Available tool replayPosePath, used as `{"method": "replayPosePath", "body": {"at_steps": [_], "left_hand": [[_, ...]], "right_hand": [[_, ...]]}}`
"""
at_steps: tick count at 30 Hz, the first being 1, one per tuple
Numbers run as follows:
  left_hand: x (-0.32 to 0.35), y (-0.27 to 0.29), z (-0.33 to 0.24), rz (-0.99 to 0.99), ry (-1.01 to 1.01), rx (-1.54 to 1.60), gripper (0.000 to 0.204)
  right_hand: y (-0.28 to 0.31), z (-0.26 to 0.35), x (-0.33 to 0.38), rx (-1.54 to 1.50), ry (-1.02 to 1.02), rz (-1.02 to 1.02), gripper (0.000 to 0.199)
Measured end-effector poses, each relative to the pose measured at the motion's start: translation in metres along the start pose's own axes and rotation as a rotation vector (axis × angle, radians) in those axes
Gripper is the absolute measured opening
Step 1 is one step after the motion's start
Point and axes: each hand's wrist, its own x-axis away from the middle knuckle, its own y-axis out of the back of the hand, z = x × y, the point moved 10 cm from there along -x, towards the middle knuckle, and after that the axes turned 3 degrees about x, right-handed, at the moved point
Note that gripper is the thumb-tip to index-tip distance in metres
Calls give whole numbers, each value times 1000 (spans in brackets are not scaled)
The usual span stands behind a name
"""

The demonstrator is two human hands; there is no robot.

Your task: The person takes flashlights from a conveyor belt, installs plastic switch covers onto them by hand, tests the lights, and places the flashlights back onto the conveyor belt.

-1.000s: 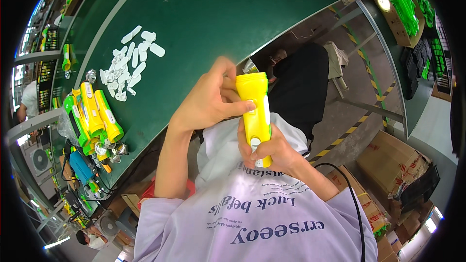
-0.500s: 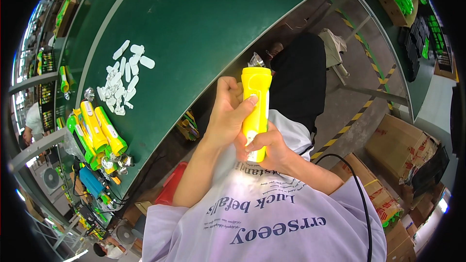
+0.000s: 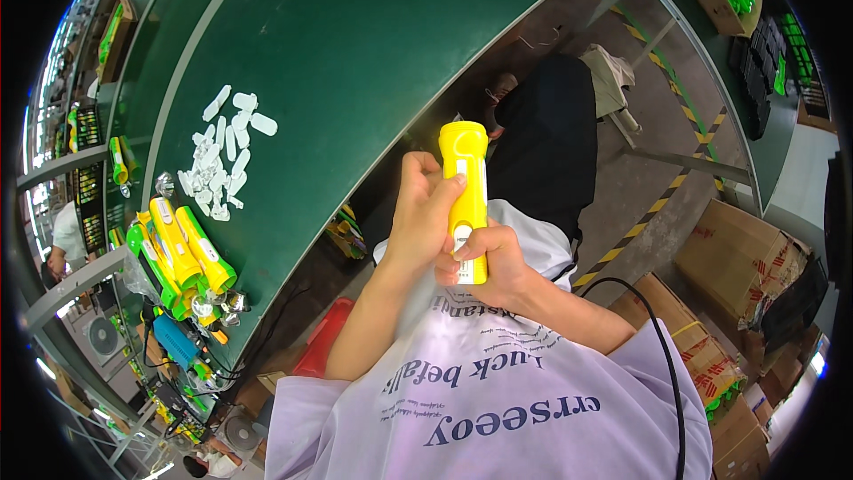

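A yellow flashlight body point(image 3: 474, 198) stands nearly upright between my hands, in front of my shirt. My left hand point(image 3: 422, 213) is closed around its left side, the thumb pressing on the white strip near the middle. Lower down, my right hand point(image 3: 499, 262) wraps the bottom end, its thumb lying across the front beside a pale label. The wide rim points away from me, and only a sliver of something shows beyond it. Several more yellow and green flashlight bodies point(image 3: 175, 244) lie at the left, with shiny reflectors point(image 3: 233, 301) beside them.
White plastic strips point(image 3: 213, 169) lie in a loose pile on the green table point(image 3: 355, 44). A blue tool point(image 3: 174, 340) and cables lie at the lower left. Cardboard boxes point(image 3: 737, 258) stand at the right, a red bin point(image 3: 323, 338) below the table edge. A black cable point(image 3: 662, 347) crosses my sleeve.
The bright glow at the flashlight's lower end and on my shirt has gone. The flashlight has tilted, so the silver reflector beyond its rim is now almost hidden. Both hands keep their hold.
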Motion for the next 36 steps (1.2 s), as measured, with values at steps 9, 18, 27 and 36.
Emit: {"method": "replayPosePath", "body": {"at_steps": [9, 18, 27, 36], "left_hand": [[-4, 2, 1, -31, 37, 57, 34], [1, 3, 5, -43, 24, 92, 32], [3, 11, -2, -103, -30, 66, 21], [119, 43, -183, -267, -986, -951, 37]], "right_hand": [[-3, 0, -4, 56, 2, 68, 30], [1, -3, -2, 39, -13, 24, 29], [0, -3, -4, 42, -32, 37, 35], [-60, 69, 10, 2152, 502, 90, 41]]}}
